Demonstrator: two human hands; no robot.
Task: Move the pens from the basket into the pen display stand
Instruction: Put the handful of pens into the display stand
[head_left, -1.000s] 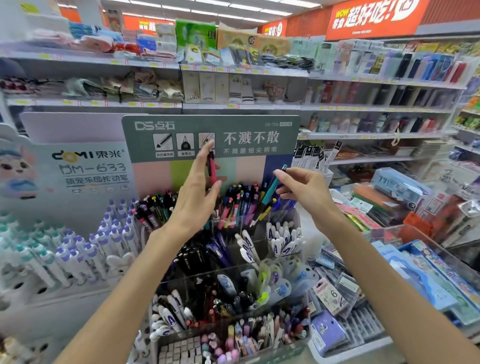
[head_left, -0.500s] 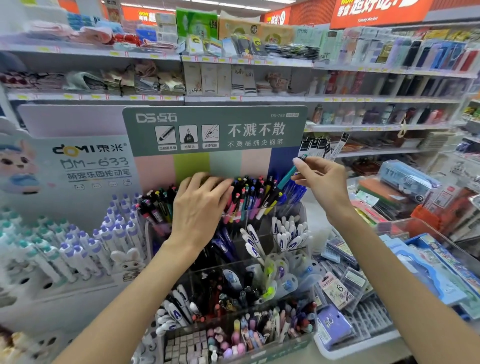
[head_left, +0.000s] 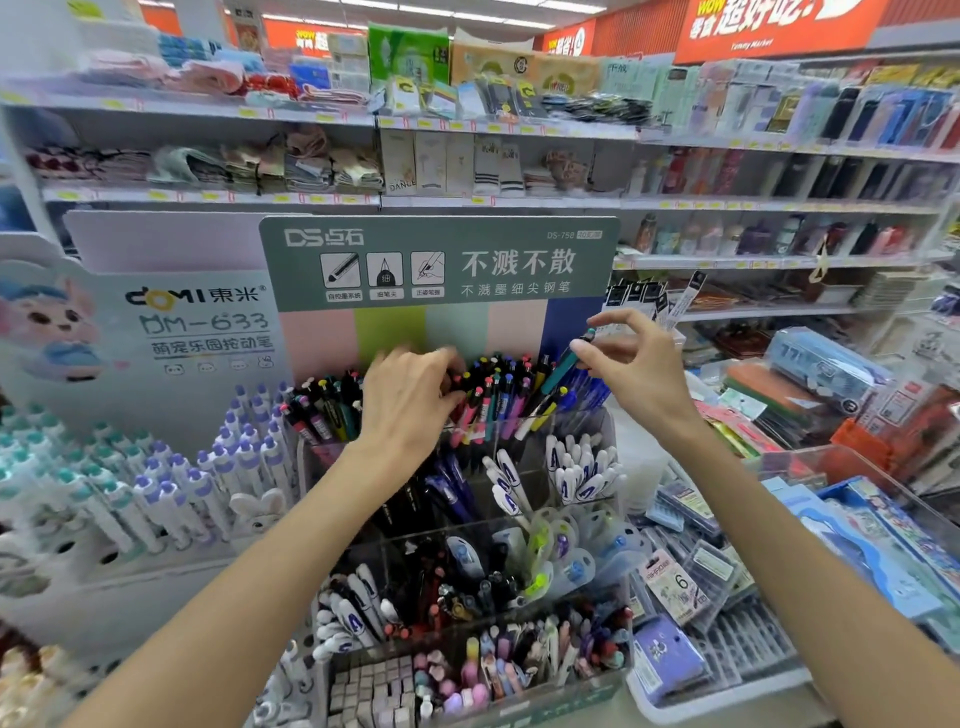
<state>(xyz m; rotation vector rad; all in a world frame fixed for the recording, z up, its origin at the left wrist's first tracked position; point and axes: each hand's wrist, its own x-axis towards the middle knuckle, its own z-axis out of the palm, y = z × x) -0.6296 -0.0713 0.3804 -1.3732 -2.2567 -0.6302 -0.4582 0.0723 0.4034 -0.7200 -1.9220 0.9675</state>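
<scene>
Reaching forward in the head view, the left hand (head_left: 410, 402) lies palm down on the tops of the pens (head_left: 493, 400) standing in the back row of the clear pen stand (head_left: 582, 431); its fingers are bent in among the pen caps, and whether they grip one cannot be told. The right hand (head_left: 636, 371) is raised at the stand's right end, pinching a teal pen (head_left: 566, 366) between thumb and forefinger near its top, the other fingers spread loosely above. That pen leans, its lower end down among the blue pens (head_left: 587, 389) in the rightmost compartment. Behind the stand rises a green sign card (head_left: 441, 260). White pens with purple and teal caps (head_left: 171, 473) fill a neighbouring display to the left. The basket does not show.
</scene>
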